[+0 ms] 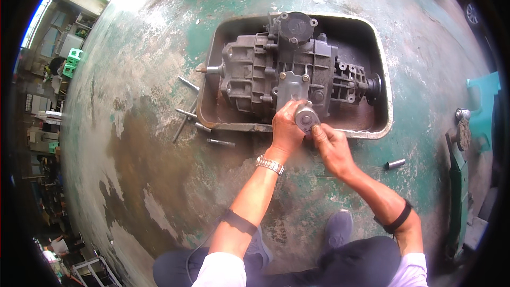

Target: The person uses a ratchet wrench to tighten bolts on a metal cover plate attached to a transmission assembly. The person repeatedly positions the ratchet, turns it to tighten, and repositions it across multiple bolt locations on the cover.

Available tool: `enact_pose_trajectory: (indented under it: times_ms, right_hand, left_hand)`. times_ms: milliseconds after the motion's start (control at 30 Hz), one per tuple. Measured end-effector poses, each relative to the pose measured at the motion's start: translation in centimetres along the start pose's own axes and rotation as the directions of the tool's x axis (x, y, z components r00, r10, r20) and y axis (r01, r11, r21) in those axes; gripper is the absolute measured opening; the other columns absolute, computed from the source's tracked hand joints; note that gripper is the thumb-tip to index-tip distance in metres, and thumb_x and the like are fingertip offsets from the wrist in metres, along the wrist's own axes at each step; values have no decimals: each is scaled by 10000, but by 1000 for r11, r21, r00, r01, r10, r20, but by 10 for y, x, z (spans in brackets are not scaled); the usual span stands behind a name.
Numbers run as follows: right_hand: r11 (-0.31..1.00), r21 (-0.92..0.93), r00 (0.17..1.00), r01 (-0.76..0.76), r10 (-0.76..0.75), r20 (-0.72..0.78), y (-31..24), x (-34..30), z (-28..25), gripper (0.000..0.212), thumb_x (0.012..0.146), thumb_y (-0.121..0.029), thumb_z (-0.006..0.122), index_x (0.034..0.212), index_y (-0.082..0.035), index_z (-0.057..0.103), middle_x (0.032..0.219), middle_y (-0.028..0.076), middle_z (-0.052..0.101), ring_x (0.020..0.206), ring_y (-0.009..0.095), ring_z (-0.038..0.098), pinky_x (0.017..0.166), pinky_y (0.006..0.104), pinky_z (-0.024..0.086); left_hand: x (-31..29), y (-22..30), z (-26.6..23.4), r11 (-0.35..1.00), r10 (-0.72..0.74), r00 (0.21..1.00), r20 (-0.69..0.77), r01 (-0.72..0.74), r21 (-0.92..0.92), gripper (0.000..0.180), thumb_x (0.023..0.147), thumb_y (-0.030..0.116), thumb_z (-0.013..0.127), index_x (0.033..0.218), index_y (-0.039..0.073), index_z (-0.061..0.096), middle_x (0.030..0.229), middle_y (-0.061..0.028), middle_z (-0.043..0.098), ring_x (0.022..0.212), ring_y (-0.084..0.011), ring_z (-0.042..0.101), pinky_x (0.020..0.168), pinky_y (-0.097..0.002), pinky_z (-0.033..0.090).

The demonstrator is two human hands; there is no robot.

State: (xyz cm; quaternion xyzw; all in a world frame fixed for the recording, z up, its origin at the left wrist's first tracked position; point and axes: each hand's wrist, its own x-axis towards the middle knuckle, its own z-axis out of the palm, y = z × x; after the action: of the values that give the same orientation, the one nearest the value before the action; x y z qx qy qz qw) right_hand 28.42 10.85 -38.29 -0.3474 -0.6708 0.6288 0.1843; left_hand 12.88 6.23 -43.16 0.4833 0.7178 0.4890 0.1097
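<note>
Fingers (pixel 297 110) of both hands closed around round metal cap (pixel 306 118), gearbox (pixel 287 69) just beyond, lying crosswise in tray (pixel 387 122).

My left hand (pixel 287 127) and right hand (pixel 330 148) both grip a round grey metal part (pixel 306 118) against the gearbox (pixel 287 72), which lies in a metal tray (pixel 383 127) just beyond my hands; loose bolts (pixel 187 114) lie left of them.

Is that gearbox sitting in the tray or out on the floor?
In: the gearbox lies on its side inside the tray, whose rim surrounds it.
</note>
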Motion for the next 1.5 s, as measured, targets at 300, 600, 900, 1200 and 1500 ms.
enact_pose_trajectory:
  times_ms: [300, 600, 900, 1200, 1500]
  right_hand:
    - [741, -602, 942, 296, -123, 311, -52, 46, -86, 311, 893, -322, 665, 868, -15, 713, 739, 197, 650, 706, 380, 643, 664, 421, 507]
    - [537, -692, 851, 482, -100, 515, -73, 74, -75, 341, 882, -354, 666, 749, -40, 679, 655, 184, 599, 648, 394, 609, 615, 445, 490]
    - [583, -661, 832, 473, -48, 553, -77, 89, -75, 255, 851, -209, 701, 788, 35, 662, 630, 193, 562, 553, 343, 564, 556, 404, 453]
    - [706, -640, 871, 303, 67, 486, -60, 97, -81, 444, 876, -342, 679, 771, 85, 614, 588, 126, 504, 544, 183, 479, 542, 353, 393]
    - [666, -609, 849, 431, -71, 523, -59, 89, -78, 382, 825, -303, 695, 738, 60, 618, 581, 153, 484, 510, 256, 481, 524, 376, 372]
  left_hand:
    - [-3, 6, 4, 992, -101, 995, -25, 98, -77, 324, 697, 30, 780, 993, 56, 653, 790, -84, 590, 692, -255, 609, 634, -364, 499]
    - [-3, 6, 1, 999, -34, 999, -38, 35, 13, 332, 763, 123, 773, 1066, 49, 657, 888, -96, 638, 727, -221, 641, 641, -318, 517]
    - [-1, 5, 4, 996, 89, 982, -165, -83, 44, 276, 709, 36, 701, 976, 37, 631, 855, -132, 622, 793, -353, 632, 680, -436, 511]
    - [0, 9, 10, 999, 51, 958, -281, -48, 20, 69, 764, 34, 601, 777, 49, 535, 761, -135, 545, 717, -349, 589, 646, -440, 479]
    - [-1, 2, 10, 990, 136, 951, -279, -120, 73, 145, 712, 36, 647, 841, 57, 584, 741, -106, 533, 715, -316, 600, 628, -427, 482]
